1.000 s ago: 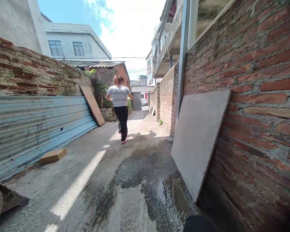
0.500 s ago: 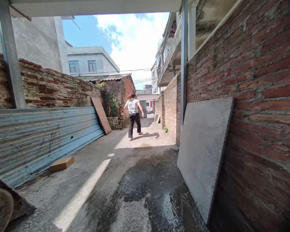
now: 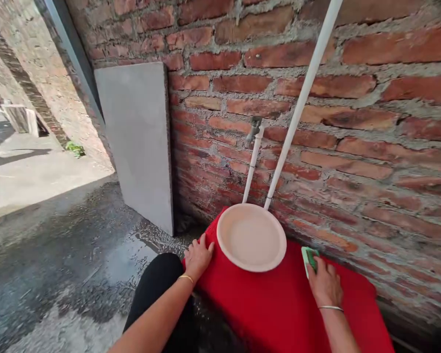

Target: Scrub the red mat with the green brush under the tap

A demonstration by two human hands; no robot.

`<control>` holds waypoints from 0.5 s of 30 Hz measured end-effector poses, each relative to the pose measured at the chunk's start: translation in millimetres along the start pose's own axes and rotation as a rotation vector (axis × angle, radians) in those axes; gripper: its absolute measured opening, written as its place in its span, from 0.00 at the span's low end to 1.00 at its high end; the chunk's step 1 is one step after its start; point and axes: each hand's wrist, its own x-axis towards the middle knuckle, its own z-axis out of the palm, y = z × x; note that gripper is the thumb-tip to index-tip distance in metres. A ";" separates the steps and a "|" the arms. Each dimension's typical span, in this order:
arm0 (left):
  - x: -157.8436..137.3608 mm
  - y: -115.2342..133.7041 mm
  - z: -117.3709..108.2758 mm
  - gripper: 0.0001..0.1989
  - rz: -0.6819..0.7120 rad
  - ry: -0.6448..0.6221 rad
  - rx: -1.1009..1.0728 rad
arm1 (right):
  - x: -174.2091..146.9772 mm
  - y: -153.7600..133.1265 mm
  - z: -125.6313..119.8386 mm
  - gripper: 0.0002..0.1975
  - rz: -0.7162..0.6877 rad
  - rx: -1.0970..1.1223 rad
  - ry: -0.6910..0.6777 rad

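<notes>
A round cream basin (image 3: 252,236) stands on a red cloth (image 3: 264,299) spread over a low surface against the brick wall. Just left of the basin, my left hand (image 3: 198,256) rests on the cloth's edge, its fingers apart and nothing visible in them. To the basin's right, my right hand (image 3: 326,282) grips a green scrubbing brush (image 3: 310,261) with a paler green edge, at cloth level. Part of the brush is hidden under my fingers. Whether the basin holds water I cannot tell for sure.
Behind the basin, a tap (image 3: 255,128) on a white pipe and a longer slanting pipe (image 3: 304,100) run along the brick wall (image 3: 367,162). A grey slab (image 3: 139,142) leans at the left. Wet concrete (image 3: 77,255) lies beside my knee (image 3: 158,284).
My view has swung right and down from the alley, where a person was walking, to the wall, basin and red cloth. Both my hands have come into view.
</notes>
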 end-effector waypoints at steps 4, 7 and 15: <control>-0.6 -6.4 7.9 0.33 0.009 -0.006 0.013 | 1.7 -54.8 2.5 0.18 -0.109 -0.005 -0.136; -1.9 -7.3 9.2 0.33 0.008 0.002 0.018 | 8.2 -79.0 10.4 0.18 -0.145 0.000 -0.162; 0.8 -6.1 8.8 0.34 0.002 -0.004 0.011 | 17.0 72.9 -19.0 0.24 0.137 -0.134 -0.143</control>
